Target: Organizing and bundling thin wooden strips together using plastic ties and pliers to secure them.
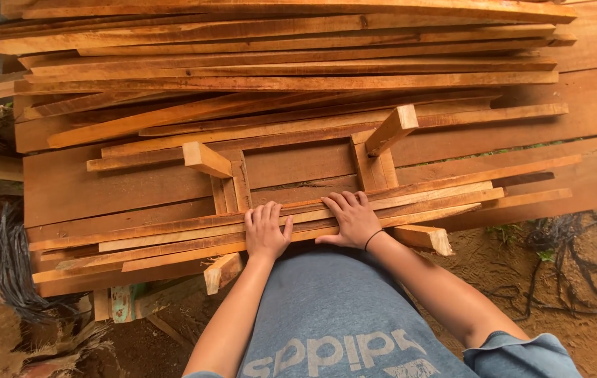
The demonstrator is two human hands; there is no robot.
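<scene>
Left hand (265,231) and right hand (353,220) flat, fingers spread, pressing down on long thin reddish-brown wooden slats (270,227), nothing clasped. Beneath both palms, across an upturned wooden stool frame (375,164). Probably light, stiff, splintery; best gripped mid-length, near balance.

Support: wide planks (102,185), stacked flat across centre frame.
Upper layer: thin slats (277,70), piled lengthwise at top.
Lower centre: upturned stool (298,175), legs up, beneath slat bundle (172,241).
Ground: dirt (557,308), lower right.
</scene>
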